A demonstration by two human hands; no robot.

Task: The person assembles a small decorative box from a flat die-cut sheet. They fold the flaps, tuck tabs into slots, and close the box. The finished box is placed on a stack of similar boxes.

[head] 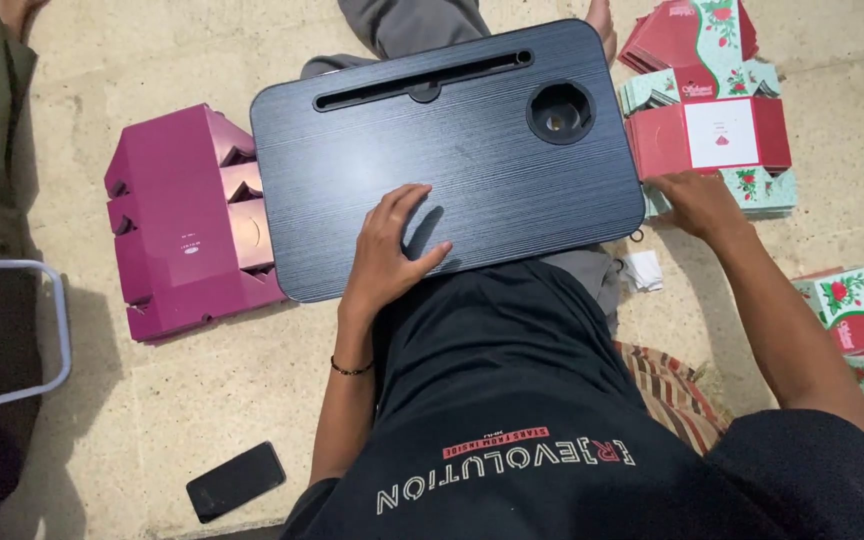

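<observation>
I see my left hand [392, 245] lying flat, palm down and fingers loosely spread, on the dark rectangular lap desk with a wood-grain top [447, 150]; it holds nothing and seems only to steady the board across the lap. Beyond its fingertips run the desk's long slot and the round cup recess. Out past the hand's outer side, on the pale stone floor [152, 400], lies a stack of flat magenta cardboard box blanks [177, 225]. Back beside the forearm a black phone [235, 481] lies face down.

My right hand [697, 200] reaches out past the desk's edge, fingers down on the low pile of red and mint flat cartons with a rose print [717, 135]; I cannot tell whether it has gripped a sheet or just rests there. More of those cartons [857, 315] lie beside the right forearm, within easy reach.
</observation>
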